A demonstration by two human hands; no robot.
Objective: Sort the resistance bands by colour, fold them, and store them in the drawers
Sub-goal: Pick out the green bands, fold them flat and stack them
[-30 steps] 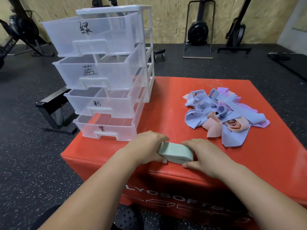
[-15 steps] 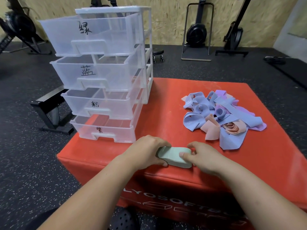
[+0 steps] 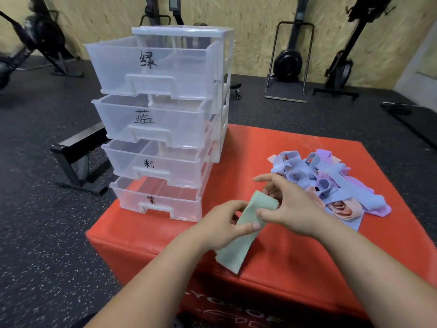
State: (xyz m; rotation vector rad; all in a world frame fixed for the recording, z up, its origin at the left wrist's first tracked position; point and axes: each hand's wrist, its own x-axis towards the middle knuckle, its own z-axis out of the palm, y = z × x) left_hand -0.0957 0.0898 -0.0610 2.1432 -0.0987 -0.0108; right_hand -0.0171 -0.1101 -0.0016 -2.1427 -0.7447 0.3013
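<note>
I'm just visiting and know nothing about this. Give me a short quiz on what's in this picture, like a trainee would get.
1. True or false: the left hand and the right hand both hold the green band.
2. How many drawers does the clear drawer unit have? A) three B) four C) five
3. Fill in: the pile of loose bands lies on the red box, on the person's ____ of the drawer unit.
Key: 1 true; 2 B; 3 right.
</note>
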